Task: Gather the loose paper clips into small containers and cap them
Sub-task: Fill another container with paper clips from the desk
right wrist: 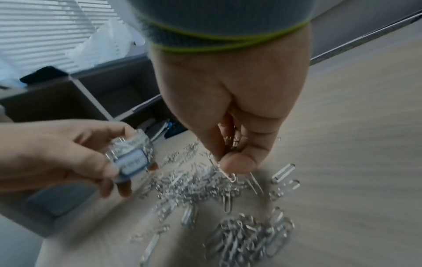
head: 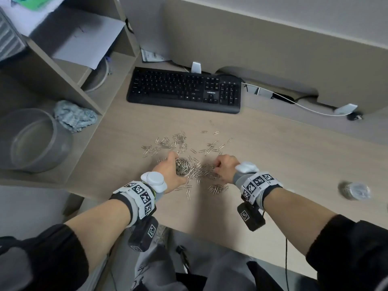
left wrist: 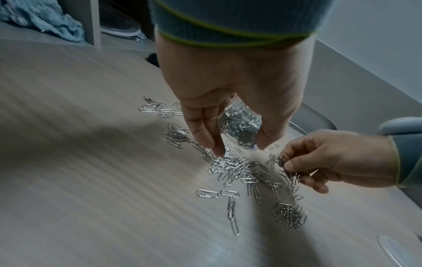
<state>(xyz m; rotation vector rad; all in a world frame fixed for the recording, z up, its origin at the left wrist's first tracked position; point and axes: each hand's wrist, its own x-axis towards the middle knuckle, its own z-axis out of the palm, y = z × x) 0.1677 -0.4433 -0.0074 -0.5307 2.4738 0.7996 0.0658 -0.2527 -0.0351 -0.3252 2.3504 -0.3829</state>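
Silver paper clips (head: 184, 143) lie scattered over the middle of the wooden desk (head: 273, 164), with a denser heap (left wrist: 237, 168) between my hands. My left hand (head: 170, 171) grips a small clear container (head: 182, 167) nearly full of clips, its mouth uncapped and facing up. The container (right wrist: 132, 155) carries a blue and white label. My right hand (head: 222, 166), just right of the container, pinches a bunch of clips (right wrist: 230, 144) between thumb and fingers above the heap. A second small clump of clips (head: 217, 188) lies nearer the desk's front edge.
A black keyboard (head: 184, 90) lies behind the clips. Another clear round container or lid (head: 354, 191) sits at the right. A large clear tub (head: 33, 141) and a blue cloth (head: 73, 116) sit on the left shelf unit. White cable (head: 294, 101) runs along the back.
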